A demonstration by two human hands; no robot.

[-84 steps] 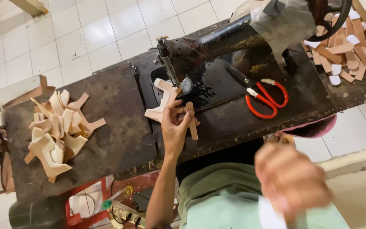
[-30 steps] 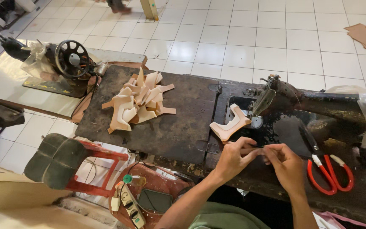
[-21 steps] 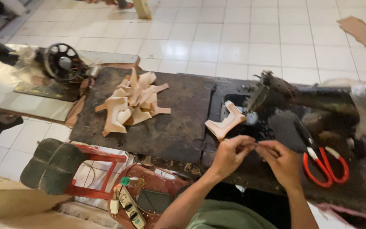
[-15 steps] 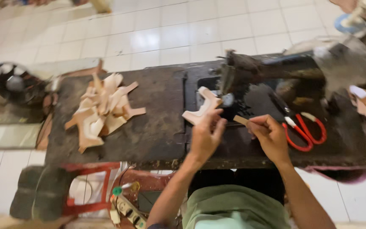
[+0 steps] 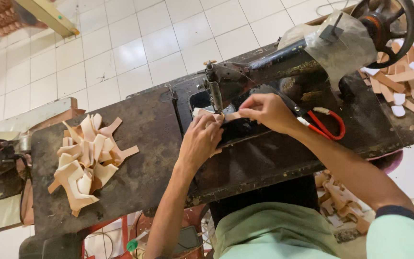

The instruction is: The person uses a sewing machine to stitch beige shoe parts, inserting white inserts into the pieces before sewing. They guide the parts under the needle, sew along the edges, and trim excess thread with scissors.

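Nearest the camera, at six o'clock, sits the person's pale green shirt (image 5: 274,230), with both bare forearms reaching up from it toward the middle of the view. Below the surface edge at four o'clock, a heap of tan offcuts (image 5: 339,201) lies on the floor.

The left hand (image 5: 202,139) rests palm down on the dark, worn surface (image 5: 154,144), its fingers curled over a tan leather piece (image 5: 216,116) and pressing it flat just below the needle. The right hand (image 5: 267,111), at about one o'clock from the left, pinches the far end of the same piece between thumb and forefinger, fingers narrow. The piece lies on the bed of the black sewing machine (image 5: 264,72), right under its head, and is mostly covered by the two hands.

Just beside the right wrist, at three o'clock, lie red-handled scissors (image 5: 324,125) on the machine bed. At nine o'clock, well apart from the hands, a loose pile of cut leather pieces (image 5: 89,160) sits on the surface.

Farther off, at one o'clock, the machine's handwheel (image 5: 391,21) stands behind a sheet of clear plastic (image 5: 339,45), and more leather scraps (image 5: 408,76) spread at two o'clock. White floor tiles (image 5: 135,43) fill the far view.
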